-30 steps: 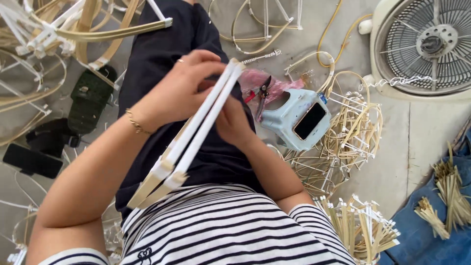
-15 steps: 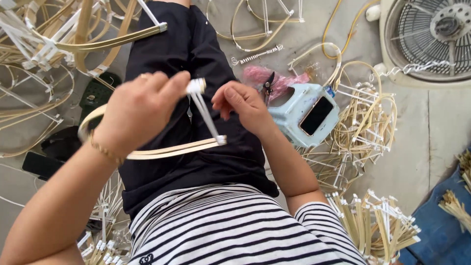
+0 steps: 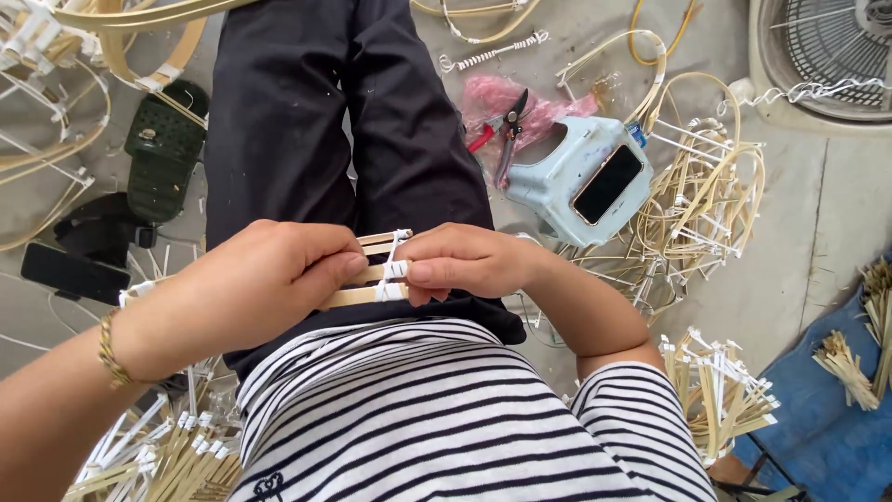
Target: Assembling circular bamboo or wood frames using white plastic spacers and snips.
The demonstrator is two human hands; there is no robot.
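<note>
Both hands dropped down into the lap since the earlier frame, and the long loop of cane that stuck out to the left isn't showing anymore. Left hand (image 3: 265, 284) is curled tight around the pale cane strips (image 3: 367, 271), which sit between the two hands just above the striped shirt (image 3: 437, 418). Right hand (image 3: 465, 262) pinches the white binding (image 3: 395, 270) on them, thumb pressed flat, I think. Over on the right: red-handled cutters (image 3: 506, 130), then a phone (image 3: 609, 183) lying on a light blue stool (image 3: 567, 181).
</note>
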